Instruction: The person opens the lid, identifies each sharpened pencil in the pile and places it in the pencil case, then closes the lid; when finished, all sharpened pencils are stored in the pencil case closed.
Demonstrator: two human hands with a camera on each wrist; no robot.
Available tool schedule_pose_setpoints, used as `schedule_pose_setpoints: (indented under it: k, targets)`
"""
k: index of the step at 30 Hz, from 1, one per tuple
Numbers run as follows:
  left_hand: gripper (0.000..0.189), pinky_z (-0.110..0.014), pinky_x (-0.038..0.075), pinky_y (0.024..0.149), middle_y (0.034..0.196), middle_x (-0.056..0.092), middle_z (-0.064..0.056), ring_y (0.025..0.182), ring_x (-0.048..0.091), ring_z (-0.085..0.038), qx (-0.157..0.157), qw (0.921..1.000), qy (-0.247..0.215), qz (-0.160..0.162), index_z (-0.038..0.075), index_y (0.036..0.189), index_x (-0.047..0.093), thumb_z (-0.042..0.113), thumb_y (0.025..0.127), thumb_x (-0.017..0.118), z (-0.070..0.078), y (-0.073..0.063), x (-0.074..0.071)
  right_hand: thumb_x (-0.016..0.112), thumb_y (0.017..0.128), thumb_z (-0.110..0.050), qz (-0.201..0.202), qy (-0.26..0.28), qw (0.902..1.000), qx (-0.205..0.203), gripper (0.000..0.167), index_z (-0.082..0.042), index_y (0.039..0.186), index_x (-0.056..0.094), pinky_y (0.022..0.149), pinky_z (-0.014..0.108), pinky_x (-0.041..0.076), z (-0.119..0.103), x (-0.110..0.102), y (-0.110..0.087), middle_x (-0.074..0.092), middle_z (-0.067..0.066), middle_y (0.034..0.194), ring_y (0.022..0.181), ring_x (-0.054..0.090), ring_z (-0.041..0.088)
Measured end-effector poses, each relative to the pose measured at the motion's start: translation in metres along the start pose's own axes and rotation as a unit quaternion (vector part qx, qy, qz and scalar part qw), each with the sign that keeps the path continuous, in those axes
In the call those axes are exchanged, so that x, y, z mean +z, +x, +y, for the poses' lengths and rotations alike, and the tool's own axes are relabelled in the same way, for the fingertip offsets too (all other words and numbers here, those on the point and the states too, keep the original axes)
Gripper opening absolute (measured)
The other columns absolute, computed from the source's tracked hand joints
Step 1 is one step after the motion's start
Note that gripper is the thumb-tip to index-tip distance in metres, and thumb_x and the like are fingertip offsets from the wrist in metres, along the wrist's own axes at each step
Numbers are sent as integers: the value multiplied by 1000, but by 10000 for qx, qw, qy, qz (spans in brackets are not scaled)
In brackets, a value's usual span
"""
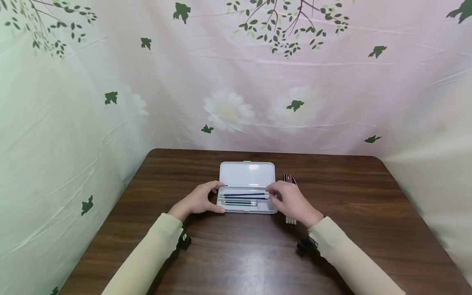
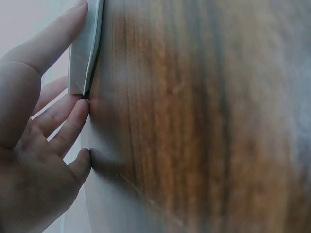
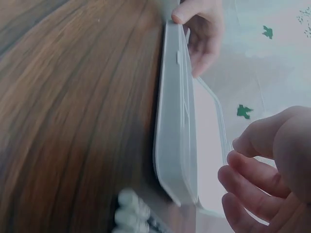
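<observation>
A pale pencil case (image 1: 240, 211) lies with its lid (image 1: 247, 173) folded back. Inside are dark blue pencils (image 1: 243, 198) and green pencils (image 1: 239, 203), side by side. My left hand (image 1: 199, 199) holds the case's left end, thumb at the front corner and fingers around the far side. In the left wrist view that thumb (image 2: 53, 39) lies against the case wall. Over the right end hovers my right hand (image 1: 289, 199), near the blue pencils' ends. Its fingers (image 3: 248, 187) are loosely bent, with nothing visible between them.
More pencils (image 1: 291, 221) lie on the brown wooden table (image 1: 243, 246), just right of the case and partly beneath my right hand. A patterned cloth (image 1: 236, 73) hangs behind the table and at both sides.
</observation>
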State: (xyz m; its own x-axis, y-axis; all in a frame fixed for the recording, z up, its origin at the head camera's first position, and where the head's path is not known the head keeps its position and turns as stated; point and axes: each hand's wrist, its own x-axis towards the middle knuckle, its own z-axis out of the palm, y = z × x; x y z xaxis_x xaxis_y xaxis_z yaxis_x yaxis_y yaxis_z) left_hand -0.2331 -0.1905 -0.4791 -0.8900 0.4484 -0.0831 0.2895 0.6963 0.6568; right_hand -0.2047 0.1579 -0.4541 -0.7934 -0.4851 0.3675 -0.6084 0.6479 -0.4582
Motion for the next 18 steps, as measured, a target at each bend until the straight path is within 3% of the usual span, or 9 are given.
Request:
schedule_pose_setpoints:
  k: [10,18]
  targets:
    - [86,-43,45,107,137,60,4,121,55,-19,-40,10000,5,-28,21,146,57,46,74,97,0,-1,0,74,93,-1,114,-152,9989,436,17,-4,109,77,82,44,59,22,-16,-24,76,5,105,94,72,20]
    - [86,-43,45,108,135,61,5,121,54,-18,-63,10000,-18,-4,21,146,57,45,73,97,1,-1,0,73,91,2,-1,-182,9983,556,17,-3,107,77,81,44,59,37,-17,-33,76,7,102,91,72,20]
